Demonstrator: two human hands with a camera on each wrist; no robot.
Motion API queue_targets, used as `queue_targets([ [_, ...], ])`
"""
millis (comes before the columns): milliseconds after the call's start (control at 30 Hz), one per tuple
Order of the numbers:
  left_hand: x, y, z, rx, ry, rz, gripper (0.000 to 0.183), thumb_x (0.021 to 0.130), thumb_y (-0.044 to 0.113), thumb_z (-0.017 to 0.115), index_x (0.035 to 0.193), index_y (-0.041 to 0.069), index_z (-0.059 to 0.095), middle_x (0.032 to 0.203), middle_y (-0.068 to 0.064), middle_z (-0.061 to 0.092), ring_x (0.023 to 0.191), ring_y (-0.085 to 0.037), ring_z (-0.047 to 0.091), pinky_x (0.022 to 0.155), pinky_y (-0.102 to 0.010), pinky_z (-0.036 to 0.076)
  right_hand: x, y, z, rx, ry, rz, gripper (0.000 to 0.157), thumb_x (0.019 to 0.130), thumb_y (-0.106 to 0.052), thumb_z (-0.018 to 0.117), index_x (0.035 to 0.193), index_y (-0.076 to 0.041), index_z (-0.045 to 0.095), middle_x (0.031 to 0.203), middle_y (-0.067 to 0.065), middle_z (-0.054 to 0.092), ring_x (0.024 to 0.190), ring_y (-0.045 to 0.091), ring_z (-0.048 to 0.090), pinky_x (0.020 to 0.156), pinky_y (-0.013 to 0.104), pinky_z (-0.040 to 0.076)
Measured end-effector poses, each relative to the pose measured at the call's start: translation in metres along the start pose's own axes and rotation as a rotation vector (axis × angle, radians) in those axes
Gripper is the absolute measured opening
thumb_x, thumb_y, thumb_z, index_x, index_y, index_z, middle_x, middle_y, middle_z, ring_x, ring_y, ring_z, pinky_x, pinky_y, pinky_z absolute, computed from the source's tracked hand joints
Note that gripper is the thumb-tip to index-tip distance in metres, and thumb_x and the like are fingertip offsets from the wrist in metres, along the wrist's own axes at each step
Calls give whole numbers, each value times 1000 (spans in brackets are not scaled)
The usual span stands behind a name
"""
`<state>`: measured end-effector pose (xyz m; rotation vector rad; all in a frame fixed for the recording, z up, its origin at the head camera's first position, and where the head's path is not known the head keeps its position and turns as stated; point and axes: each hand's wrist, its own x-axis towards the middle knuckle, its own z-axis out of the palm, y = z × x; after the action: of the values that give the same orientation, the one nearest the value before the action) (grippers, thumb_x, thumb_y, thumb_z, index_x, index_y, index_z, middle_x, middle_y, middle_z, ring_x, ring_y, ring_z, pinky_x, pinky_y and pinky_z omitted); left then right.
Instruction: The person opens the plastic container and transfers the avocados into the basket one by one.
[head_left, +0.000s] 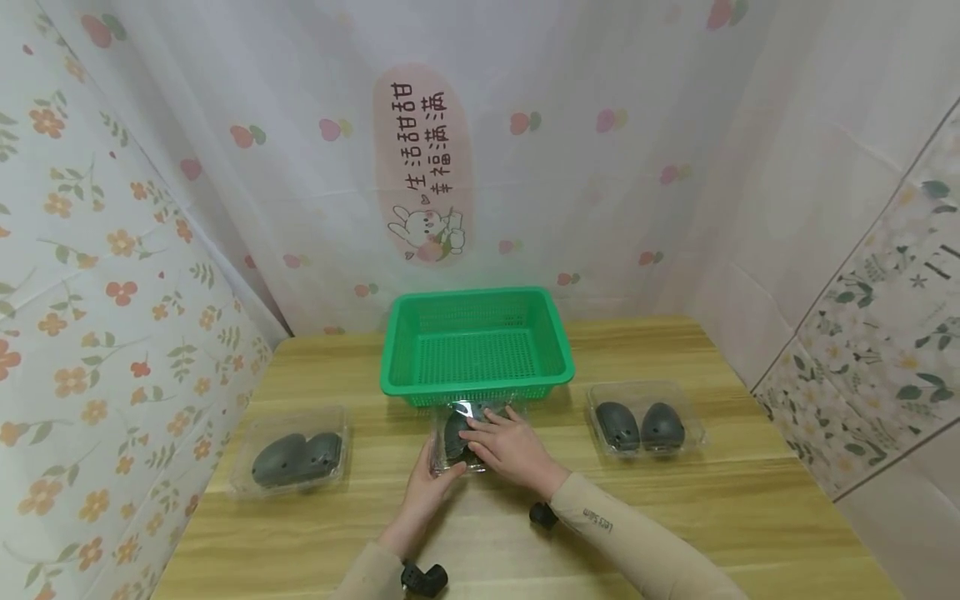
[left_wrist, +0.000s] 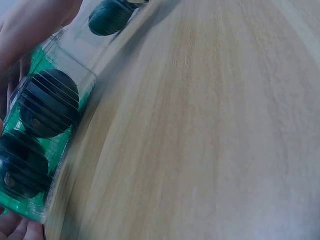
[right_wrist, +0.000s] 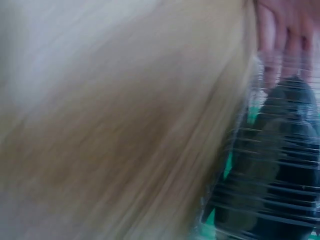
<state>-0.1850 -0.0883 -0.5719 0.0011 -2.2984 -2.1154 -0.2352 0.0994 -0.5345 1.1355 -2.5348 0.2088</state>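
Note:
At the middle of the table a clear plastic box [head_left: 441,450] with dark, avocado-like oval items [head_left: 454,432] stands against the front of a green basket [head_left: 480,389]. My left hand [head_left: 429,493] grips the box's left end, its thumb along the near side. Across the lid lies my right hand [head_left: 517,447], fingers spread and mostly straight. The left wrist view shows two dark items [left_wrist: 50,102] through the ribbed plastic. In the right wrist view, the box wall [right_wrist: 225,165] blurs at the right, with fingers [right_wrist: 292,42] at its far end.
Another clear box [head_left: 243,450] with two dark ovals stands on the left side of the wooden table [head_left: 300,542]; a similar box [head_left: 645,390] is at the right. Patterned curtains [head_left: 480,167] hang behind and at both sides. Black wrist devices [head_left: 427,581] sit at my wrists.

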Motion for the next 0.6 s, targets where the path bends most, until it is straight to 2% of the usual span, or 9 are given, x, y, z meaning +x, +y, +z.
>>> queue_targets([
  [100, 0, -1, 0, -11, -1, 16, 78, 86, 11, 73, 147, -5, 28, 146, -29, 35, 134, -41, 34, 108, -50, 30, 0, 1, -1, -5, 20, -10, 31, 99, -37, 53, 124, -27, 68, 128, -3, 62, 119, 29, 57, 97, 58, 42],
  [333, 1, 1, 0, 20, 9, -22, 78, 86, 15, 73, 148, -2, 29, 146, -27, 38, 133, -39, 37, 105, -48, 34, 0, 0, 1, -8, 48, -14, 31, 98, -38, 55, 124, -26, 68, 127, -2, 62, 118, 29, 58, 97, 58, 41],
  [400, -3, 10, -1, 17, 1, -31, 77, 86, 12, 72, 147, -5, 29, 145, -29, 37, 133, -42, 37, 105, -50, 35, 0, 0, 0, 4, 36, -5, 32, 98, -38, 55, 125, -26, 67, 128, -2, 62, 118, 28, 57, 99, 58, 40],
  [533, -5, 14, -1, 15, -10, -43, 78, 86, 10, 71, 147, -9, 25, 147, -33, 31, 135, -46, 30, 108, -54, 29, 0, 1, -5, 49, 4, 21, 34, 100, -37, 52, 129, -24, 64, 131, -1, 60, 121, 29, 55, 102, 55, 38],
  [600, -3, 10, -1, 1, -15, -59, 81, 87, 11, 71, 148, -8, 22, 150, -31, 26, 138, -45, 24, 110, -54, 24, 1, 3, -6, 65, 18, 9, 33, 100, -34, 52, 129, -22, 64, 129, 0, 61, 120, 29, 56, 102, 52, 40],
])
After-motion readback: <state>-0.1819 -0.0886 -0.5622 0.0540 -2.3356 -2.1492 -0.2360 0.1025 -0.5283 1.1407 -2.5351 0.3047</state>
